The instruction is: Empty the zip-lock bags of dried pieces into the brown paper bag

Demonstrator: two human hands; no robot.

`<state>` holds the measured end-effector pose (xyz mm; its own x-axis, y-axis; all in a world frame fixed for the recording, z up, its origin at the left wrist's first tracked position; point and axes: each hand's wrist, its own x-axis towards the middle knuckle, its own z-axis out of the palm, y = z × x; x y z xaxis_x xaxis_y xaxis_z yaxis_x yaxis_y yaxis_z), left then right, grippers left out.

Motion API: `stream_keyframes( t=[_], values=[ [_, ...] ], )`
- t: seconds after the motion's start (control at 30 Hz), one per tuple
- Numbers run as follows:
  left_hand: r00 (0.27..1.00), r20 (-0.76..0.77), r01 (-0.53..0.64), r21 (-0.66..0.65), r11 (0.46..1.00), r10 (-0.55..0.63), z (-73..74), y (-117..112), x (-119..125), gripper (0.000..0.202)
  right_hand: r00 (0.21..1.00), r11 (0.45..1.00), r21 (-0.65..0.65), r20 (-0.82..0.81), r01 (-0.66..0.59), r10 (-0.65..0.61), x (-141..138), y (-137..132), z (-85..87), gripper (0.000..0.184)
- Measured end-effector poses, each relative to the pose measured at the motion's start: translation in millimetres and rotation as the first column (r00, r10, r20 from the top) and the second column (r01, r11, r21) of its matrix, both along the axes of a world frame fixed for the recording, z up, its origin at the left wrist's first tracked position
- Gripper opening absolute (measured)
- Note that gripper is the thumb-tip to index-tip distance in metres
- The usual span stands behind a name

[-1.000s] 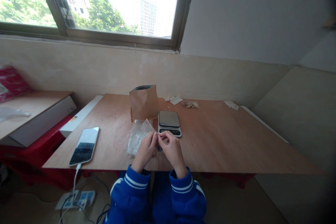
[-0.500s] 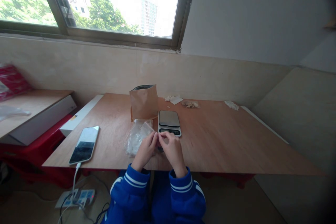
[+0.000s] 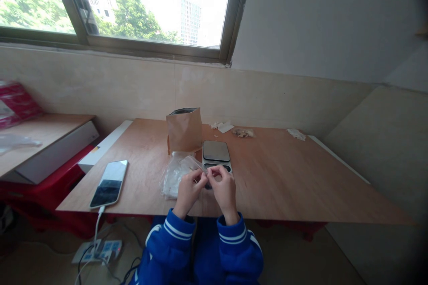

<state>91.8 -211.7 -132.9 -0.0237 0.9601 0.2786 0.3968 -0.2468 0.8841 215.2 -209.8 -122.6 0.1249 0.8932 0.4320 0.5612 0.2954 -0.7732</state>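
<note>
my right grip and left grip were pinching something tiny I couldn't make out | held together just in front of a silver digital scale | crinkly clear plastic bag touching my right grip on the pale wooden surface

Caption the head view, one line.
Left hand pinches a clear plastic bag near the right hand, beside a digital scale on a plywood table.

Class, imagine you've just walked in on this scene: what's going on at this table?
A person is working with bare hands at a wooden table. The left hand and right hand come together, fingertips pinching something too small to identify, just in front of a digital scale. A clear plastic bag lies beside the left hand, a kraft paper bag stands behind it, and a smartphone lies further left.
</note>
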Motion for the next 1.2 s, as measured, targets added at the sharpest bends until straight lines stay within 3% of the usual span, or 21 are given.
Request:
stream_keyframes(
  t=[0.43,0.53,0.63,0.8,0.93,1.03,1.2],
  values=[
    [0.996,-0.081,-0.023,0.004,1.0,0.023,2.8,-1.2,-6.0,0.034,0.999,1.0,0.015,-0.042,0.008,-0.007,-7.9,2.8,-7.2,0.024],
    [0.998,-0.044,-0.045,-0.021,0.999,0.044,2.9,-4.1,-12.3,0.034,0.975,0.985,0.002,-0.142,0.17,-0.168,6.3,8.8,-13.5,0.03],
    [0.999,-0.022,-0.05,-0.017,0.999,0.049,0.5,-5.4,-20.3,0.035,0.897,0.931,-0.025,-0.259,0.365,-0.359,30.3,13.0,-16.7,0.039],
    [0.999,-0.016,0.033,-0.016,0.999,-0.033,-5.0,-2.4,-23.6,0.039,0.871,0.927,0.01,-0.346,0.375,-0.348,41.9,9.2,-9.3,0.045],
    [0.99,0.107,0.097,-0.082,0.992,-0.088,-7.5,-0.9,-21.7,0.048,0.867,0.959,-0.007,-0.425,0.283,-0.259,28.8,5.6,-1.8,0.045],
    [0.964,0.26,0.098,-0.161,0.982,-0.053,-13.8,1.5,-20.5,0.055,0.826,0.975,-0.015,-0.527,0.223,-0.197,21.4,2.6,4.2,0.045],
    [0.817,0.572,0.144,-0.323,0.935,0.072,-30.6,7.1,-11.6,0.048,0.693,0.991,-0.047,-0.711,0.125,-0.121,8.7,-3.7,15.2,0.046]
  ],
)
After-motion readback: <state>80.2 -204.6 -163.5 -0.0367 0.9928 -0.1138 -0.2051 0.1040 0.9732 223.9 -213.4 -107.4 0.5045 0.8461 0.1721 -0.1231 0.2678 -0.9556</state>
